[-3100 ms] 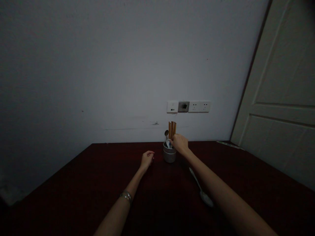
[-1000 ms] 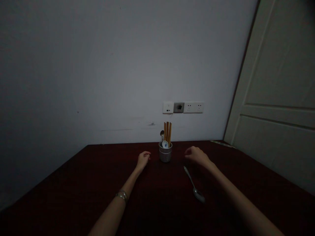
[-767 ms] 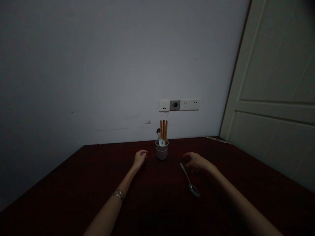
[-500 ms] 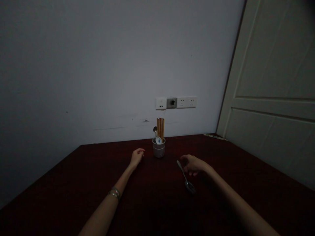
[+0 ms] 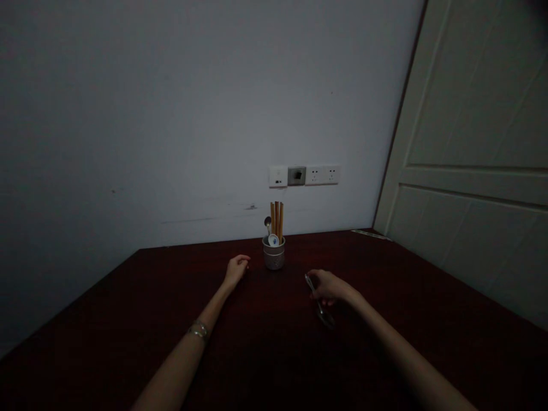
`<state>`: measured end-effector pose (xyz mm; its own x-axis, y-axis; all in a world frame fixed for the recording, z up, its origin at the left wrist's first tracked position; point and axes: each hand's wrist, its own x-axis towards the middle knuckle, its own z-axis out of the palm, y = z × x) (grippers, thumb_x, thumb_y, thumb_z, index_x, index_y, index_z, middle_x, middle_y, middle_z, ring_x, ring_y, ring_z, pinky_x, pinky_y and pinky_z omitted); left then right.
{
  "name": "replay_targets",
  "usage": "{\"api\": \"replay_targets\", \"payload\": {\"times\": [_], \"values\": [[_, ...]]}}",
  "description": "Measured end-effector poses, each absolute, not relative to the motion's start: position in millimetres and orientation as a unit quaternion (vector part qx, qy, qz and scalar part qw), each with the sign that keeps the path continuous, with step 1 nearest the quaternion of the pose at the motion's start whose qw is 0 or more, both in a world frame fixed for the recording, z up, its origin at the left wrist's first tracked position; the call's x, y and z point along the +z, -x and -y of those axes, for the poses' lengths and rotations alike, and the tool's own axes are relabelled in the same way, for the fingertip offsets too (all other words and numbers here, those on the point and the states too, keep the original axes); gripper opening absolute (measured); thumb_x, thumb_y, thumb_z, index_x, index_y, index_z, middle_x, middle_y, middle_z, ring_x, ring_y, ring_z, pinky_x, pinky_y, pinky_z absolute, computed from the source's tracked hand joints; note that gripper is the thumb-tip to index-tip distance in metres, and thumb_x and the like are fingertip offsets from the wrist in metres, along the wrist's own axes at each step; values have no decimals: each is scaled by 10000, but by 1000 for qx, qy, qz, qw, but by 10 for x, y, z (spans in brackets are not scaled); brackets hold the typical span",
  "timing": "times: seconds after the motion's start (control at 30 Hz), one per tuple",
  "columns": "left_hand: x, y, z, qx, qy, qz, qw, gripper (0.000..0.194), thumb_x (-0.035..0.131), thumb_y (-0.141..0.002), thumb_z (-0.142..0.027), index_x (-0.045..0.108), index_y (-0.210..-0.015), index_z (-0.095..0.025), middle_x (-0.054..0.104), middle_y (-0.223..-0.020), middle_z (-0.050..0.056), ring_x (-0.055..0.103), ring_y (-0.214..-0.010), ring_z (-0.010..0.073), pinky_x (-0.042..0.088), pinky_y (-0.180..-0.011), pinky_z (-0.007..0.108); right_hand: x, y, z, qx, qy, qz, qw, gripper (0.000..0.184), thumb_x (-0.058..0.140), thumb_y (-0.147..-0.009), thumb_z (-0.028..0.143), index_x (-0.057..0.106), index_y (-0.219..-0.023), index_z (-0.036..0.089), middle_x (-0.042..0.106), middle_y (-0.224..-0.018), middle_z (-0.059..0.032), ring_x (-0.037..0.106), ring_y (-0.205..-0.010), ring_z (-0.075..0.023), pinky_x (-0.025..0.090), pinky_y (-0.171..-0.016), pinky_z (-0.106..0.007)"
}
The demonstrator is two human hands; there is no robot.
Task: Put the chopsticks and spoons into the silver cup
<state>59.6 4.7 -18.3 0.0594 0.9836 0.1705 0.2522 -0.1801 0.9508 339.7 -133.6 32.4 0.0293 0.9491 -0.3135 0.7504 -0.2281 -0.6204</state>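
Note:
A metal spoon slants on the dark red table, its bowl toward me and its handle pointing away. Around the handle, the fingers of my right hand are closed in a pinch; part of the handle is hidden by them. My left hand rests on the table, fingers loosely curled and nothing seen in them. Between and beyond both hands stands a grey cup. It holds several wooden chopsticks, a small metal spoon and a white spoon with a blue mark.
The dark red table meets a pale wall at the back. Sockets and switches are on the wall above the cup. A pale panelled door stands at the right, with a thin flat strip near the table's back right corner.
My right hand has moved in to the spoon and its fingers have closed on the handle. The spoon has shifted slightly. My left hand stays in place; the view has tilted a little.

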Motion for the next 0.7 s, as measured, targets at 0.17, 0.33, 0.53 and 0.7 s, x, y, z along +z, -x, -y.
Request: {"api": "replay_targets", "payload": {"times": [0.17, 0.33, 0.53, 0.7], "values": [[-155, -604, -22, 461, -607, -511, 397, 216, 420, -715, -120, 587, -852, -117, 477, -512, -53, 349, -331, 49, 237, -325, 164, 352, -3358, 1375, 334, 705, 607, 150, 681, 604, -630, 58, 410, -1271, 177, 601, -665, -4, 566, -443, -121, 470, -393, -225], [-113, -613, 21, 459, -605, -514, 400, 217, 423, -708, -112, 588, -848, -116, 476, -513, -53, 353, -336, 46, 240, -329, 161, 399, -3333, 1410, 361, 699, 593, 171, 666, 589, -628, 50, 415, -1260, 171, 593, -625, 7, 570, -459, -129, 469, -404, -226], [-106, -615, 32, 464, -606, -506, 402, 216, 426, -701, -112, 588, -843, -109, 476, -506, -52, 348, -333, 50, 234, -326, 165, 383, -3338, 1383, 391, 682, 572, 235, 750, 638, -624, 88, 334, -1307, 141, 584, -556, 27, 572, -460, -139, 457, -397, -219], [-119, -611, 12, 466, -607, -501, 405, 214, 427, -699, -125, 586, -843, -114, 478, -509, -51, 351, -327, 48, 234, -317, 162, 398, -3368, 1342, 420, 649, 561, 297, 807, 681, -640, 155, 269, -1332, 109, 557, -485, 54, 550, -422, -127, 439, -369, -203]]}}
